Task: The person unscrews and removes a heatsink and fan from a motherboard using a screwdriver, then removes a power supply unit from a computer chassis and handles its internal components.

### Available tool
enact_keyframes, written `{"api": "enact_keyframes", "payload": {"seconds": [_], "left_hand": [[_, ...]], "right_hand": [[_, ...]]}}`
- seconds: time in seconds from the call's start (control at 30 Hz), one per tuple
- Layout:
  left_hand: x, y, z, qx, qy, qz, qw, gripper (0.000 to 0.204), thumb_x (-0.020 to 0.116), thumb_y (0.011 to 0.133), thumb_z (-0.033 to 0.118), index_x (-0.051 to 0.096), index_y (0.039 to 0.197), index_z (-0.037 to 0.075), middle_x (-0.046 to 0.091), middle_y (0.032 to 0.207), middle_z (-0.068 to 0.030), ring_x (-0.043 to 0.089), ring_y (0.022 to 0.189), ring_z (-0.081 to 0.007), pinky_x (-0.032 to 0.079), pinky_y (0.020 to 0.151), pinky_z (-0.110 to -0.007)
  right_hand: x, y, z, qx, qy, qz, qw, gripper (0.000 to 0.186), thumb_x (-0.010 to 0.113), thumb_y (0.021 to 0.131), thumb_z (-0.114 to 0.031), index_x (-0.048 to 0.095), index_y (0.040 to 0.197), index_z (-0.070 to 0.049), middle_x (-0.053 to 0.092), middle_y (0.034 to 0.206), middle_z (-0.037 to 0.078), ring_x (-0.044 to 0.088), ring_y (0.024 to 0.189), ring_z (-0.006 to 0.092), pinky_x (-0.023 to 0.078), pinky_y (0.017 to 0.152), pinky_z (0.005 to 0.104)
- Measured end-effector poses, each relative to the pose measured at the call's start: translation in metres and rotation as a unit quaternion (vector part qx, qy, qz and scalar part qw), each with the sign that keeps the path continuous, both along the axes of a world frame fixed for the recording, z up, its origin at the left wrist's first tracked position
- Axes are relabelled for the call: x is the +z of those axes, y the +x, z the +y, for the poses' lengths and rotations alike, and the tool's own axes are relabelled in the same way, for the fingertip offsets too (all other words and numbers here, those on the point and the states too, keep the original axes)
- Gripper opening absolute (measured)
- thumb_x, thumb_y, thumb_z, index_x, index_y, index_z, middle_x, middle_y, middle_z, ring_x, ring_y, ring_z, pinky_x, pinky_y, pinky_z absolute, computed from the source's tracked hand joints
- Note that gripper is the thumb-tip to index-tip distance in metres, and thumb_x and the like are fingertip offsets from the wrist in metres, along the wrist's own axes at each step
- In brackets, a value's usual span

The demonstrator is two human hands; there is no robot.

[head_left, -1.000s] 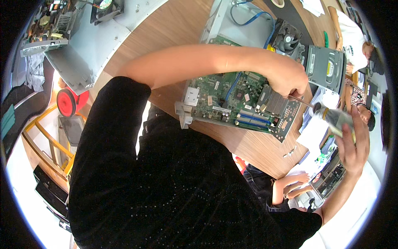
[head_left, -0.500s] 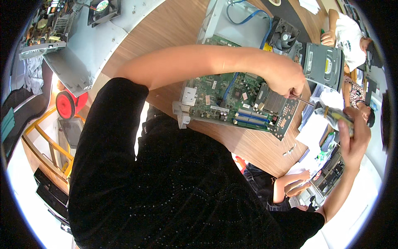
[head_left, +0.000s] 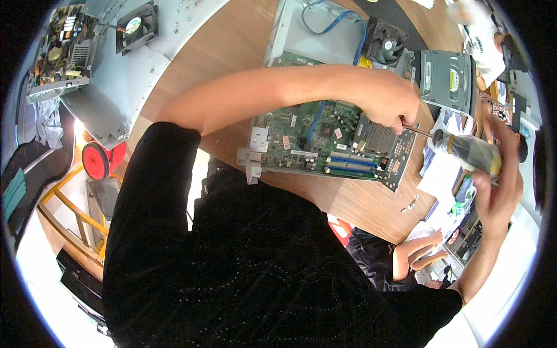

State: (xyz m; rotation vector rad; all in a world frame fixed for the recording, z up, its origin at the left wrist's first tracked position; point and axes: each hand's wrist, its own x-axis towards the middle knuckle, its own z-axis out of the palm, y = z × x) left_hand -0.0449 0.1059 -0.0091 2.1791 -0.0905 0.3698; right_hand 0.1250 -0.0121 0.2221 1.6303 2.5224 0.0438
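Note:
My left hand (head_left: 395, 104) reaches across a green motherboard (head_left: 299, 124) and pinches the thin metal shaft of a screwdriver near its tip. This screwdriver (head_left: 464, 152) lies roughly sideways, its thick, grey translucent handle toward the right. Around the handle's end curls my right hand (head_left: 503, 185), slightly blurred, its thumb a little apart from the other fingers. Beneath my left hand sits a finned metal heat sink (head_left: 377, 140) at the board's right part. The shaft's tip is hidden by my left fingers. The board lies in an open metal computer case (head_left: 253, 145).
Behind the board are a black fan (head_left: 387, 45), a blue cable (head_left: 336, 29) and a grey drive (head_left: 447, 81). Small metal parts (head_left: 409, 204) lie on the wooden table (head_left: 348, 200). Papers (head_left: 438, 174) are at right; other people sit nearby. Another opened case (head_left: 110, 87) stands left.
My right hand has loosened and spread around the screwdriver's handle, showing more of it. My left hand keeps its pinch on the shaft. The whole view has shifted slightly.

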Motion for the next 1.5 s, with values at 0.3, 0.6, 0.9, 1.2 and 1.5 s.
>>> {"api": "enact_keyframes", "payload": {"seconds": [0.3, 0.6, 0.9, 1.2, 1.5], "left_hand": [[0.008, -0.004, -0.004, 0.009, -0.014, -0.044, 0.999, 0.021, 0.073, 0.088, 0.021, 0.078, 0.101, 0.006, 0.073, 0.082, -0.0166, 0.071, 0.077, -0.0356, 0.051, 0.068, -0.046], [0.006, 0.001, -0.004, 0.011, -0.021, -0.066, 0.998, 0.021, 0.074, 0.087, 0.021, 0.077, 0.098, 0.004, 0.072, 0.083, -0.0175, 0.068, 0.075, -0.0356, 0.051, 0.069, -0.042], [0.019, -0.006, -0.003, -0.006, 0.006, 0.015, 1.0, 0.02, 0.07, 0.094, 0.022, 0.076, 0.1, 0.004, 0.072, 0.087, -0.0189, 0.068, 0.074, -0.0361, 0.052, 0.07, -0.039], [0.024, -0.015, -0.006, 0.004, -0.087, 0.082, 0.993, 0.019, 0.071, 0.095, 0.015, 0.075, 0.109, 0.004, 0.076, 0.101, -0.009, 0.069, 0.092, -0.019, 0.053, 0.086, -0.033], [0.015, -0.01, 0.001, 0.048, 0.023, 0.02, 0.998, 0.021, 0.073, 0.093, 0.021, 0.078, 0.102, 0.003, 0.072, 0.083, -0.0205, 0.066, 0.068, -0.0334, 0.053, 0.069, -0.037]], "right_hand": [[-0.011, -0.026, -0.003, -0.139, -0.035, 0.018, 0.99, 0.045, 0.085, 0.082, -0.029, 0.064, 0.108, -0.001, 0.069, 0.088, 0.015, 0.069, 0.074, 0.0296, 0.052, 0.069, 0.0334], [-0.017, -0.028, 0.004, 0.022, 0.06, -0.117, 0.991, 0.034, 0.076, 0.083, -0.037, 0.069, 0.094, -0.005, 0.067, 0.078, 0.015, 0.067, 0.068, 0.0316, 0.052, 0.06, 0.043], [-0.008, -0.013, 0.002, 0.414, 0.154, -0.165, 0.882, 0.03, 0.076, 0.082, -0.03, 0.07, 0.097, -0.005, 0.069, 0.107, 0.015, 0.067, 0.075, 0.0216, 0.05, 0.055, 0.0296], [-0.019, -0.01, 0.024, 0.343, 0.127, 0.061, 0.929, 0.035, 0.063, 0.093, -0.03, 0.059, 0.107, 0.002, 0.066, 0.068, 0.021, 0.069, 0.067, 0.0418, 0.054, 0.057, 0.0477], [-0.004, -0.01, 0.004, 0.073, 0.08, -0.069, 0.992, 0.035, 0.062, 0.094, -0.03, 0.061, 0.099, 0.004, 0.061, 0.07, 0.016, 0.065, 0.058, 0.0382, 0.056, 0.058, 0.0432]]}}
